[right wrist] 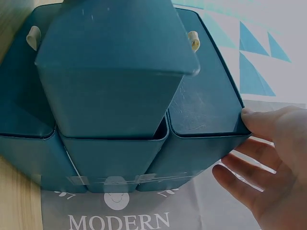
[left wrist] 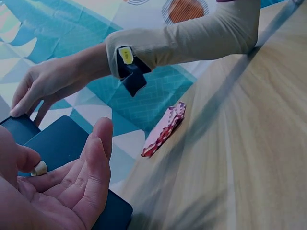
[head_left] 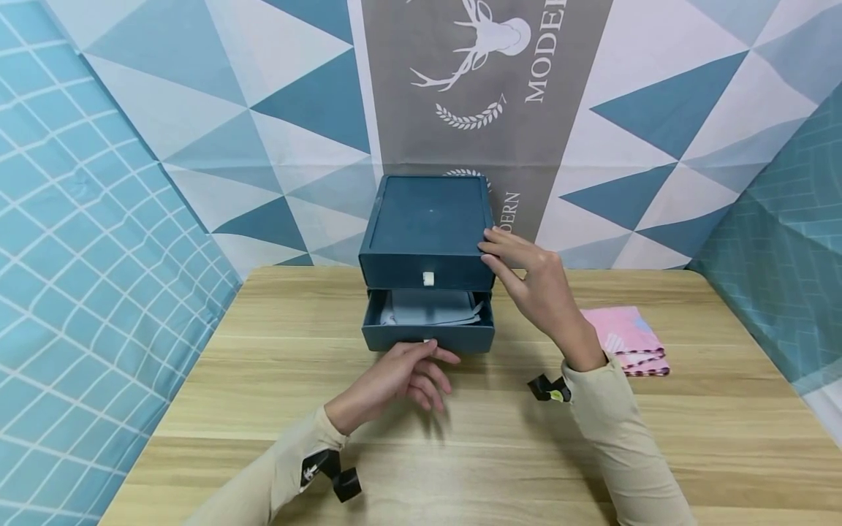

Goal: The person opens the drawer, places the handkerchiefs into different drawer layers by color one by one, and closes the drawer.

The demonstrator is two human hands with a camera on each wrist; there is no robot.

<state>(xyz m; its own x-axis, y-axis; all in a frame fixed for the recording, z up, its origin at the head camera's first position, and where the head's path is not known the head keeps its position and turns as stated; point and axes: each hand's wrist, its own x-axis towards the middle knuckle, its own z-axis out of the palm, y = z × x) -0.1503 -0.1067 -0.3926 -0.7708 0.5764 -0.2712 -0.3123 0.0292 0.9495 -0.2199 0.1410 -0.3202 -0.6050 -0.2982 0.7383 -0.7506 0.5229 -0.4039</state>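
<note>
A dark blue three-drawer box [head_left: 430,219] stands at the back of the table. Its middle drawer [head_left: 460,337] is pulled out, with pale flat sheets [head_left: 427,305] inside. My left hand [head_left: 400,376] is at that drawer's front, thumb and forefinger pinching its white pull tab [left wrist: 40,168]; the other fingers are loosely extended. My right hand [head_left: 536,281] rests against the box's upper right side, thumb at the front edge [right wrist: 244,125] and the other fingers spread along the side. The top drawer [right wrist: 204,91] and bottom drawer [right wrist: 24,91] are closed, each with a white tab.
A folded pink cloth [head_left: 628,340] with a checked edge lies on the wooden table [head_left: 276,365], right of the box. Patterned fabric [head_left: 302,95] hangs behind the table. Black wrist cameras [head_left: 332,475] stick out from both sleeves.
</note>
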